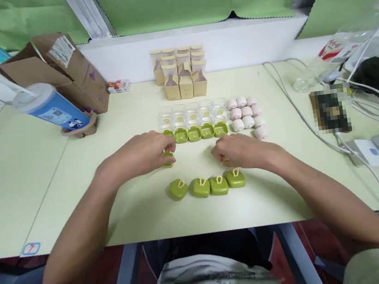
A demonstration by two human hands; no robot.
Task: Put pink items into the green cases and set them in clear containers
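My left hand point(149, 152) is curled around a small green open case half point(168, 162), its thumb over the near rim; the fingers partly hide the case. My right hand point(238, 152) is closed in a pinch close to the table, and a bit of yellow shows beneath its fingertips. Beyond the hands runs a row of open green case halves point(194, 134), the leftmost partly covered by my left fingers. Nearer to me lie several closed green cases with yellow loops point(219, 185), the leftmost turned at an angle.
Behind the green row stand clear plastic trays point(193, 113), with pale pink rounded pieces point(246, 112) to their right. Open small cardboard boxes point(186, 84) stand at the back. A blue canister point(61, 110) and large carton point(87, 81) are left; cables point(294, 105) and a clear bottle point(334, 50) right.
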